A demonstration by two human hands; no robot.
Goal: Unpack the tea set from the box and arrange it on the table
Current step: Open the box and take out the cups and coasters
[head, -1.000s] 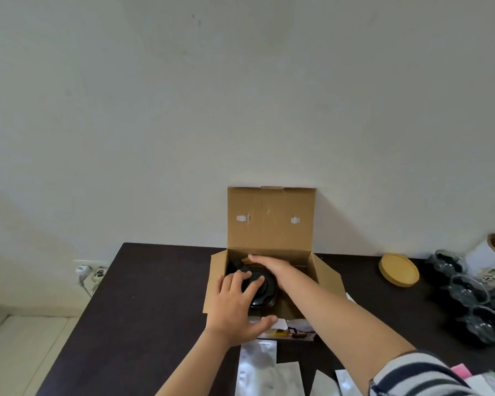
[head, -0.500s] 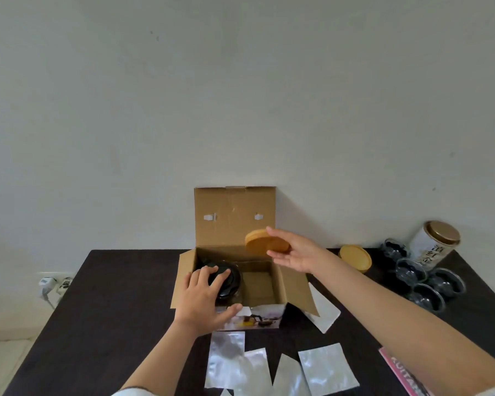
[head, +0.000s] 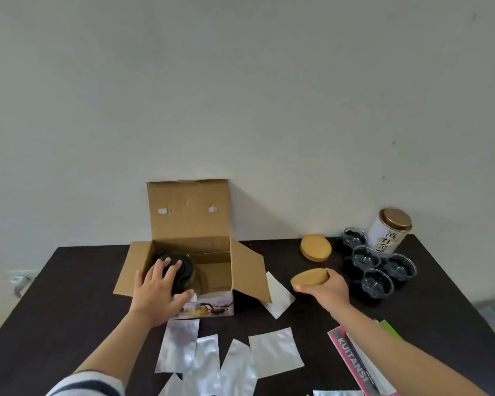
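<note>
Right hand [head: 330,290] pinches a wooden coaster [head: 309,278] by its rim, above the bench [head: 55,310], right of the box [head: 187,252]. Looks light, stiff, forgiving. Left hand [head: 157,290] lies spread over the dark teapot [head: 183,267] at the box's left side. Probably glass: heavier, slippery, fragile. Grip the body, not the lid.

Open cardboard box [head: 189,252] sat upright on the dark surface [head: 69,295], lid flap standing up, side flaps splayed out. Dark glass teapot [head: 183,270] was inside at the box's left end. One round wooden coaster [head: 315,248] lay flat right of the box; a second wooden coaster [head: 309,277] was tilted above the surface. Four dark glass cups [head: 376,270] clustered at far right, upright.
</note>
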